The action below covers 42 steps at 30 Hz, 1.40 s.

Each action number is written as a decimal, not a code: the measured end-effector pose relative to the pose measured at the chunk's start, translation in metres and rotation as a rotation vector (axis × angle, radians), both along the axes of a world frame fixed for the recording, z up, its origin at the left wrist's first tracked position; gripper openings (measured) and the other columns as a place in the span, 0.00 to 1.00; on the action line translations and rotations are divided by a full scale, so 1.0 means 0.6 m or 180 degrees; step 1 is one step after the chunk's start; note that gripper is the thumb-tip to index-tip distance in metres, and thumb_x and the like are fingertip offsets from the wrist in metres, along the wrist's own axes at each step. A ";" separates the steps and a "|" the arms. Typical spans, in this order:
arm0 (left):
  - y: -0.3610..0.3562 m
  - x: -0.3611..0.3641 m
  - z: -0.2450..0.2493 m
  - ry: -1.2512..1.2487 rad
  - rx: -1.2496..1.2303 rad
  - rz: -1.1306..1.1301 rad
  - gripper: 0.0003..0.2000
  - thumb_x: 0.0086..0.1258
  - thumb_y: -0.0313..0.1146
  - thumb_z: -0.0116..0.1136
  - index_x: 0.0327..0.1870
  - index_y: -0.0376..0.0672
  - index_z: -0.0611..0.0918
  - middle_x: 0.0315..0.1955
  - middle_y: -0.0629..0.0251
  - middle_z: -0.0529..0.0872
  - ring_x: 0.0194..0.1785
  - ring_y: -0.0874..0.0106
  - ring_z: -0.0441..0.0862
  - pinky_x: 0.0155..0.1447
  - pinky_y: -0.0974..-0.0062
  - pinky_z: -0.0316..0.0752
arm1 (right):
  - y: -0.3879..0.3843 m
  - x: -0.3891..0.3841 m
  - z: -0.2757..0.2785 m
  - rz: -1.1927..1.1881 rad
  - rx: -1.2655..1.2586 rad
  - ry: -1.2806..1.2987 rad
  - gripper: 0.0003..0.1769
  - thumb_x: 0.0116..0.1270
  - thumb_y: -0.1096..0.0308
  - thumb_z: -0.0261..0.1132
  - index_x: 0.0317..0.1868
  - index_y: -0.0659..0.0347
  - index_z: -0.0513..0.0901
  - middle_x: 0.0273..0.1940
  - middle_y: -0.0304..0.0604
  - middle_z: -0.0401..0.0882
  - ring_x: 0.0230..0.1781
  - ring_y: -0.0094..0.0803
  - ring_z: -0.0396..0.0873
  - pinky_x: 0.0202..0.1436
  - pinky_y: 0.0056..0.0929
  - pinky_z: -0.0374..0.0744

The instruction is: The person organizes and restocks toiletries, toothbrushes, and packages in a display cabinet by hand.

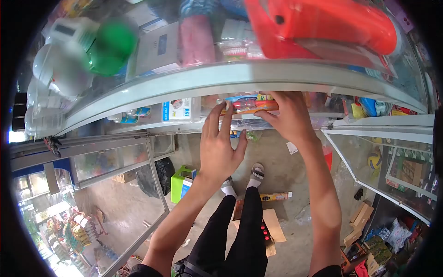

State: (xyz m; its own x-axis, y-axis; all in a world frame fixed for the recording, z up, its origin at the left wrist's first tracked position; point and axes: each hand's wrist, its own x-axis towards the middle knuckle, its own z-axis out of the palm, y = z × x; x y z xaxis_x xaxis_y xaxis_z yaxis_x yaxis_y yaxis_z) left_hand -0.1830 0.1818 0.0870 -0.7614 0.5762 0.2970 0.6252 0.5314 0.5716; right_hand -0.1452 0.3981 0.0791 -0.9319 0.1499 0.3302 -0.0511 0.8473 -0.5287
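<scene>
Inside the glass cabinet lies a long orange-and-blue package [254,105] with a red item showing in it; its exact kind I cannot make out. My right hand [293,117] is at its right end, thumb along the lower edge and the fingers partly hidden behind the frame, gripping it. My left hand [219,147] has its fingers stretched and thumb apart, the fingertips close to the package's left end. Left of that stands a white-and-blue box [177,110].
A metal-framed glass top [240,76] carries bottles, boxes and a red plastic-wrapped item [323,23]. Open glass doors [378,180] flank me. On the floor are a green container [181,180], a black bag [161,177] and an open cardboard box [274,225].
</scene>
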 end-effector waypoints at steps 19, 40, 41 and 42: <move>-0.107 -0.095 -0.015 0.0178 0.0331 0.1432 0.45 0.60 0.33 0.79 0.75 0.30 0.63 0.61 0.39 0.75 0.62 0.41 0.76 0.64 0.50 0.75 | -0.119 0.173 -0.007 -0.0734 -0.1004 -0.0107 0.28 0.51 0.70 0.85 0.52 0.62 0.84 0.51 0.46 0.83 0.51 0.44 0.82 0.52 0.39 0.82; -0.125 -0.099 -0.019 0.0211 0.0443 0.1454 0.49 0.67 0.31 0.71 0.81 0.28 0.48 0.78 0.29 0.52 0.81 0.34 0.55 0.83 0.49 0.58 | -0.188 0.315 -0.038 -0.0706 -0.1157 -0.0736 0.28 0.52 0.60 0.85 0.51 0.58 0.84 0.49 0.44 0.84 0.51 0.45 0.81 0.56 0.45 0.76; -0.124 -0.099 -0.021 0.0207 0.0456 0.1482 0.49 0.67 0.31 0.71 0.82 0.28 0.48 0.78 0.29 0.52 0.81 0.34 0.55 0.82 0.49 0.58 | -0.190 0.316 -0.038 -0.0685 -0.1174 -0.0723 0.28 0.52 0.62 0.86 0.51 0.59 0.84 0.49 0.45 0.84 0.51 0.45 0.82 0.55 0.44 0.77; -0.121 -0.101 -0.024 0.0202 0.0473 0.1509 0.50 0.67 0.31 0.72 0.82 0.28 0.48 0.78 0.29 0.52 0.81 0.34 0.55 0.82 0.49 0.58 | -0.193 0.318 -0.039 -0.0665 -0.1188 -0.0708 0.28 0.51 0.65 0.86 0.51 0.60 0.83 0.49 0.46 0.83 0.50 0.45 0.82 0.53 0.43 0.79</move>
